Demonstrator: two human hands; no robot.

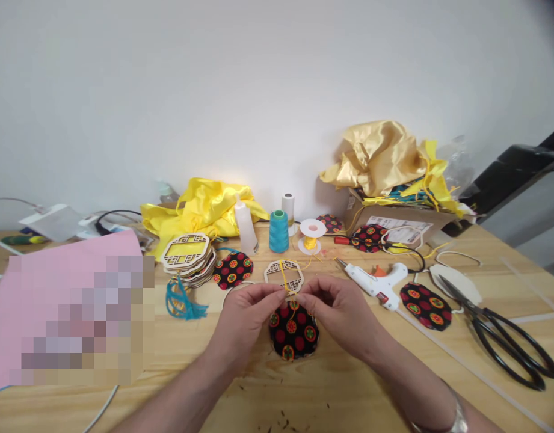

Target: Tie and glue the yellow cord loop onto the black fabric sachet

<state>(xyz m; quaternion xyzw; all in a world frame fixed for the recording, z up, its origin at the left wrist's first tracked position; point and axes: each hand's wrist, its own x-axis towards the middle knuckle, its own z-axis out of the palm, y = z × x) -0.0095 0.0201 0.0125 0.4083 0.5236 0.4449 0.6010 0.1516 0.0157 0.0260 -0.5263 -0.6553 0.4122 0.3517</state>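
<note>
My left hand (254, 310) and my right hand (333, 307) meet at the middle of the table, their thumbs and forefingers pinched on a yellow cord (284, 278). The cord passes over a pale openwork frame (283, 273) lying just beyond my fingers. Directly below the fingertips is a black octagonal fabric piece (291, 340) with red and orange flower patterns. A strand of the cord hangs over its top. Whether there is a knot between my fingers is too small to tell.
Behind my hands stand a teal thread cone (279, 231), a white bottle (246, 227) and a yellow cord spool (310, 234). Stacked frames (186, 252) are left. A glue gun (376, 281), black scissors (497, 337) and a cardboard box (353, 210) are right. Pink sheet (69, 264) lies far left.
</note>
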